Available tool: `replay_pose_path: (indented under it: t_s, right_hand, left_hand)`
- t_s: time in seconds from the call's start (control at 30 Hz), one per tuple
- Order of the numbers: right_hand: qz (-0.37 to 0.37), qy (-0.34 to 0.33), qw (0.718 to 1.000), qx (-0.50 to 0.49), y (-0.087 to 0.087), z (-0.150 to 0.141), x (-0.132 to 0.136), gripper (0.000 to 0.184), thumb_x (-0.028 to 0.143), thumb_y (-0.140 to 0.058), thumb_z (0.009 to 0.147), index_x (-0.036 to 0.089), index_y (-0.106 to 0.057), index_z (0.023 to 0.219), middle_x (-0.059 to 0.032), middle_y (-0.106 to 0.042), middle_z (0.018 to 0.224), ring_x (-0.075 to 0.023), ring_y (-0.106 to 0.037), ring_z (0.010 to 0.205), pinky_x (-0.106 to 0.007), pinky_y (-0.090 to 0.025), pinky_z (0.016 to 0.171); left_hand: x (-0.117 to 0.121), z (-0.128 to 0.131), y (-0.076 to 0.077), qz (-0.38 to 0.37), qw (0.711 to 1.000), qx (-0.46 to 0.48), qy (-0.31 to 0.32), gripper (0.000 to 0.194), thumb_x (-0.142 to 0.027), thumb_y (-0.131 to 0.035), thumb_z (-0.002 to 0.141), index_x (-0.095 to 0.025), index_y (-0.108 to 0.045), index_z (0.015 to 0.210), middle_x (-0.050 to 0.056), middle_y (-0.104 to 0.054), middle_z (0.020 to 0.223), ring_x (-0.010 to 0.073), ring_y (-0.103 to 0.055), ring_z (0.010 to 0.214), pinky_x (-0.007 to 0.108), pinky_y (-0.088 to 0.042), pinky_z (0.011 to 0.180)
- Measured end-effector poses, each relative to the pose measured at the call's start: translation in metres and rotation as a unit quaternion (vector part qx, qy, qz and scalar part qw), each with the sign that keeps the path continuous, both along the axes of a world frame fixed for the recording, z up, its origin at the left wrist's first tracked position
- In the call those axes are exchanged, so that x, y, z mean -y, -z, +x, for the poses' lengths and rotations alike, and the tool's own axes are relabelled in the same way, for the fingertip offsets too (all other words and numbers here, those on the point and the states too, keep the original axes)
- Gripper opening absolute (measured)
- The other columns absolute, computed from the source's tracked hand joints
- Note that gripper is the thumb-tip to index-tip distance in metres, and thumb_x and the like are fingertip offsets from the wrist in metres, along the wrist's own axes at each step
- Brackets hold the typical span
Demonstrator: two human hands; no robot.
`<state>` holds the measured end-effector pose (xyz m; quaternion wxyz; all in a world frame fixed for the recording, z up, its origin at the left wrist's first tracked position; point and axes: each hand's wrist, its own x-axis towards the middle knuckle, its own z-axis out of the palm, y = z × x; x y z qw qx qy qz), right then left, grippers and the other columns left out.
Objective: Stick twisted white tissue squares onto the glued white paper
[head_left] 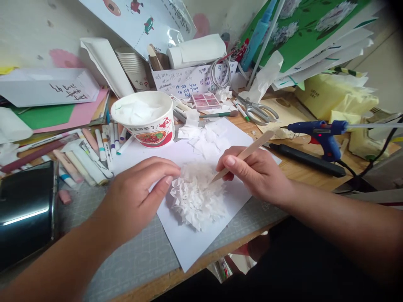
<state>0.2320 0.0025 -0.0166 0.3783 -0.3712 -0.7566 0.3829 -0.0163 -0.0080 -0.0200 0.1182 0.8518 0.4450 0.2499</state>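
Observation:
A round, ruffled mass of white paper pieces (198, 201) lies on a white paper sheet (187, 251). My right hand (255, 172) holds a flat wooden craft stick (256, 142) like a pen, its narrow lower end touching the ruffled paper. At the upper left edge of that mass, my left hand (135, 197) has thumb and fingertips drawn together against the paper; what exactly is between them is hard to see. Several loose white paper squares (209, 140) lie just beyond my hands. A paper tub (151, 121) behind them holds more white pieces.
At right, a blue glue gun (327, 136) stands near a black pen-like tool (308, 159); scissors (258, 111) lie behind. Markers (83, 157) crowd the left, beside a shiny black case (28, 209). A grey cutting mat (135, 260) reaches the table's front edge.

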Motion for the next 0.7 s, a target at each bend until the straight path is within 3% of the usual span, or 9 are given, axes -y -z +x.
replay_pose_path:
  t_s: [0.1, 0.23, 0.5, 0.6, 0.7]
  right_hand:
    - [0.055, -0.047, 0.996, 0.056, 0.005, 0.0, 0.0, 0.036, 0.033, -0.042, 0.097, 0.011, -0.061, 0.075, -0.0027, -0.057, 0.067, -0.0091, -0.055, 0.059, -0.021, -0.041, 0.056]
    - [0.11, -0.056, 0.986, 0.112, 0.009, -0.004, 0.0, 0.034, 0.031, -0.043, 0.096, 0.01, -0.06, 0.074, -0.0023, -0.055, 0.065, -0.0089, -0.049, 0.058, -0.022, -0.037, 0.056]
    - [0.1, -0.015, 0.98, 0.173, 0.009, -0.013, 0.004, 0.041, 0.037, -0.041, 0.096, 0.012, -0.058, 0.068, -0.0028, -0.054, 0.06, -0.0099, -0.048, 0.053, -0.024, -0.035, 0.053]
    - [0.037, 0.011, 0.994, 0.104, 0.008, -0.01, 0.004, 0.042, 0.042, -0.041, 0.095, 0.014, -0.058, 0.068, -0.0025, -0.057, 0.059, -0.0103, -0.052, 0.052, -0.024, -0.038, 0.052]
    - [-0.033, 0.107, 0.99, -0.081, 0.005, -0.001, 0.0, 0.041, 0.046, -0.046, 0.092, 0.015, -0.06, 0.069, 0.0005, -0.055, 0.053, -0.0094, -0.051, 0.047, -0.023, -0.039, 0.047]
  left_hand:
    - [-0.002, -0.001, -0.001, -0.007, 0.998, 0.017, -0.054, 0.016, -0.025, -0.047, 0.091, -0.025, -0.063, 0.095, -0.003, -0.067, 0.099, 0.0143, -0.062, 0.093, 0.026, -0.046, 0.084]
    - [-0.003, -0.003, 0.001, -0.018, 1.0, 0.007, -0.024, 0.016, -0.023, -0.049, 0.09, -0.024, -0.065, 0.095, -0.003, -0.067, 0.1, 0.0136, -0.062, 0.095, 0.025, -0.046, 0.086]
    - [-0.003, 0.002, 0.0, -0.085, 0.996, -0.014, -0.011, 0.022, -0.027, -0.046, 0.09, -0.022, -0.065, 0.099, 0.001, -0.067, 0.105, 0.0175, -0.061, 0.098, 0.031, -0.048, 0.086]
    - [-0.005, 0.002, -0.003, -0.111, 0.993, -0.03, -0.01, 0.024, -0.029, -0.044, 0.09, -0.021, -0.064, 0.101, 0.003, -0.066, 0.106, 0.0191, -0.061, 0.098, 0.034, -0.049, 0.085]
    - [-0.006, 0.0, -0.004, -0.122, 0.992, -0.031, -0.01, 0.026, -0.03, -0.043, 0.09, -0.02, -0.063, 0.102, 0.004, -0.065, 0.105, 0.0195, -0.061, 0.097, 0.036, -0.049, 0.086]
